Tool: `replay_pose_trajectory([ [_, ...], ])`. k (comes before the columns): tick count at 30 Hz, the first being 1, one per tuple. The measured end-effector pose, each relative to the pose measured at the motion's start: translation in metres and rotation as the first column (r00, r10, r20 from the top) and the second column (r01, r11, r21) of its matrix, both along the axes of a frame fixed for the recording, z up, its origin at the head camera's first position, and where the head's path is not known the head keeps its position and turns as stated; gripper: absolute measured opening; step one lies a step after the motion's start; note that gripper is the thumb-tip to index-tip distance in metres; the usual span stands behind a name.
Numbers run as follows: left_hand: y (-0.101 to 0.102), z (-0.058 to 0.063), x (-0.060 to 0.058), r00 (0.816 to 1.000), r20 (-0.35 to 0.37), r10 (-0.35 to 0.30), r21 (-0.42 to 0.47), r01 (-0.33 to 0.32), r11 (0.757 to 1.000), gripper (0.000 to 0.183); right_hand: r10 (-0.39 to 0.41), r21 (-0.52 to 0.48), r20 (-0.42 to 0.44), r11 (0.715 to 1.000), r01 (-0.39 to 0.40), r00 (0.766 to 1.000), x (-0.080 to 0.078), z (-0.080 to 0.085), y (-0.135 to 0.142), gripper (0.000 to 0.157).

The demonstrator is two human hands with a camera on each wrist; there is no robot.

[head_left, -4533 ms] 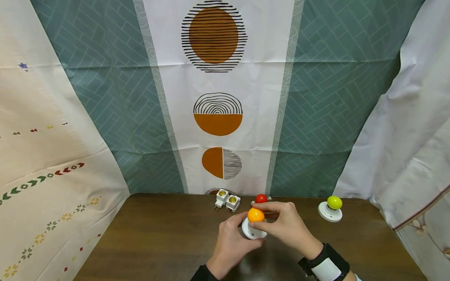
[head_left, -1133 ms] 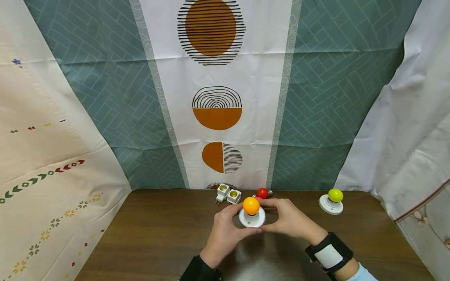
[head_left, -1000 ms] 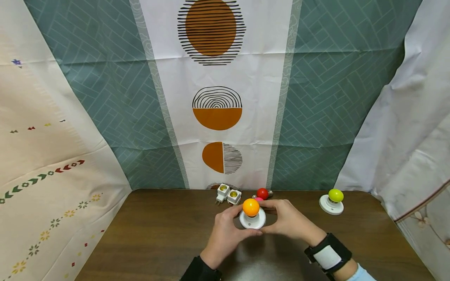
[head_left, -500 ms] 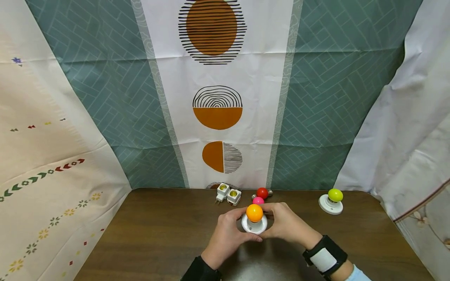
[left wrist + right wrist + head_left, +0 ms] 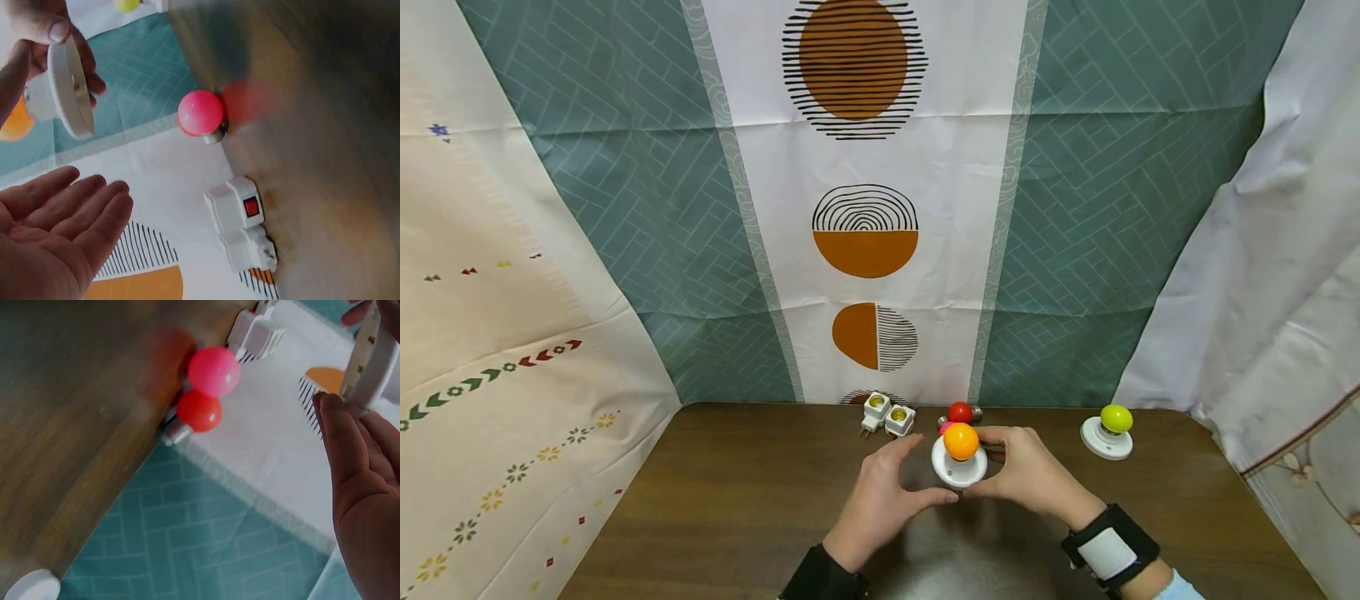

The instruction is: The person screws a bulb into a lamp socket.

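Note:
My right hand (image 5: 1037,475) holds a round white lamp holder (image 5: 957,475) by its rim, thumb in front and fingers behind. An orange bulb (image 5: 961,441) stands upright in it. The holder is off the table; its flat underside shows in the left wrist view. To its left, my left hand (image 5: 880,496) is apart from the holder, its fingers (image 5: 94,219) extended with nothing in them. Behind the orange bulb lies a pink bulb (image 5: 200,112), mostly hidden in the head view, beside a red bulb (image 5: 959,412).
Two white plug-in sockets, one upright (image 5: 876,407) and one beside it (image 5: 899,420), sit at the table's back edge. At the back right stands another round white holder (image 5: 1107,446) with a yellow-green bulb (image 5: 1116,418). Hanging cloth (image 5: 1060,333) borders the wooden table (image 5: 737,500).
Earlier my right fingers were on the orange bulb while my left hand held the holder; then both hands held the holder. Now the left has let go, and the holder has shifted right.

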State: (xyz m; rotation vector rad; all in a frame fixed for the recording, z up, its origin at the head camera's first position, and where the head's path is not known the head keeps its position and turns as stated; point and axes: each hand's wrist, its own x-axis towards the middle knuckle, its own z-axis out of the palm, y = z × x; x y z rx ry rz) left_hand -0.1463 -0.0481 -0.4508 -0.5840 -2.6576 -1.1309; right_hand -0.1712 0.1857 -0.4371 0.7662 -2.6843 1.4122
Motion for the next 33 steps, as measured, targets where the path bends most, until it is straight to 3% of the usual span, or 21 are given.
replay_pose_trajectory([
  [3,-0.003,0.003,-0.001,0.997,-0.035,0.069,-0.065,-0.071,0.995,0.075,-0.106,-0.001,0.006,0.994,0.106,0.994,-0.001,0.002,0.01,0.074],
  [6,-0.007,0.005,-0.002,0.985,-0.127,0.12,-0.14,-0.137,0.981,0.062,-0.201,0.04,0.003,0.979,0.2,0.98,-0.002,0.002,0.02,0.078],
  [9,-0.011,0.006,-0.003,0.965,-0.222,0.14,-0.207,-0.187,0.96,0.055,-0.277,0.103,-0.016,0.955,0.277,0.961,-0.006,-0.002,0.032,0.082],
  [12,-0.012,0.006,-0.004,0.953,-0.266,0.142,-0.243,-0.209,0.947,0.054,-0.317,0.156,-0.039,0.935,0.319,0.948,-0.011,-0.009,0.045,0.085],
  [21,-0.014,0.005,-0.004,0.958,-0.247,0.147,-0.237,-0.207,0.949,0.047,-0.398,0.23,-0.102,0.882,0.411,0.912,-0.024,-0.032,0.074,0.083],
  [28,-0.015,0.001,-0.005,0.954,-0.271,0.128,-0.255,-0.199,0.946,0.041,-0.433,0.251,-0.129,0.856,0.452,0.892,-0.03,-0.044,0.087,0.078],
  [33,-0.016,0.0,-0.005,0.97,-0.217,0.113,-0.294,-0.176,0.94,0.042,-0.474,0.265,-0.151,0.826,0.498,0.867,-0.031,-0.051,0.092,0.076],
])
